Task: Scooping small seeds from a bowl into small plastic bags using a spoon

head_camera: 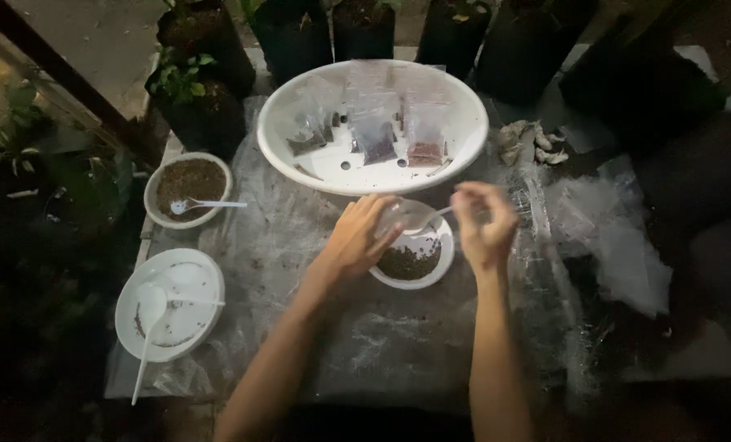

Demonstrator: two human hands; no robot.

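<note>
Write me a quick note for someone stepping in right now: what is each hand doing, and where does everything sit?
Left hand: open, fingers resting on the rim of the small white bowl holding dark seeds.
Right hand: fingers pinched on a white spoon over that bowl.
Behind: large white basin with three clear seed packets.
Left side: bowl of brown soil with a spoon in it; nearer, a nearly empty white plate with a spoon.
Done: seeds are in the small bowl.
Left: packets in the basin look untouched.
</note>
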